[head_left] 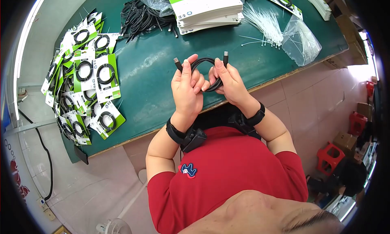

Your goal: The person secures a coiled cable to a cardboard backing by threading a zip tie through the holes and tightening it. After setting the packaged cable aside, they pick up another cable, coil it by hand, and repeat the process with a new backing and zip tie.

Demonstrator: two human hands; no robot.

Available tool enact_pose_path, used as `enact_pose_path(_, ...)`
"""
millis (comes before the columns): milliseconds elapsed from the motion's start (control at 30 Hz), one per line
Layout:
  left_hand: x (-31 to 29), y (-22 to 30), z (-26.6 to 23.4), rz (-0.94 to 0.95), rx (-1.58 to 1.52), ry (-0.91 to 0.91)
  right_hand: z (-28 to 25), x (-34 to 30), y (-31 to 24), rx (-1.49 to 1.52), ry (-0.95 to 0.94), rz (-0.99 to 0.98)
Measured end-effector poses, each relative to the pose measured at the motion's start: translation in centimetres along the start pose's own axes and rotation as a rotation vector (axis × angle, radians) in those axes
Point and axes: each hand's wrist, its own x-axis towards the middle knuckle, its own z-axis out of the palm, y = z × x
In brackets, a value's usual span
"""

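Both hands hold a coiled black cable (206,60) over the front part of the green table. My left hand (187,84) is closed on the coil's left side, and one plug sticks up past the thumb. On the coil's right side my right hand (230,80) grips it between thumb and fingers, with the other plug pointing up. Fingers hide parts of the loop. Beyond the hands stands a stack of white and green cards (207,10). A bundle of white cable ties (266,26) fans out to its right.
Carded cables (84,70) form a heap at the table's left end. Loose black cables (142,18) lie at the back. A clear plastic bag (300,41) is near the right edge, below one carded cable (284,0). Red stools (330,156) stand on the floor.
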Motion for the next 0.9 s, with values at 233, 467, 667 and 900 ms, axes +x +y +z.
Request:
enact_pose_path(233,0.2,0.6,1.1,-0.097,0.056,0.045,-0.8,0.2,-0.1,0.172,-0.118,0.102)
enact_pose_path(467,0.6,1.3,-0.4,-0.082,0.013,0.087,-1.5,-0.2,-1.1,0.033,-0.186,0.111)
enact_pose_path(667,0.8,2.2,-0.6,-0.115,0.006,0.134,-2.2,-0.5,-4.3,-0.726,-0.031,-0.664)
enact_pose_path(900,0.5,2.1,-0.3,-0.407,0.052,-0.012,-3.2,-1.1,-6.9,-1.326,-0.616,-0.794)
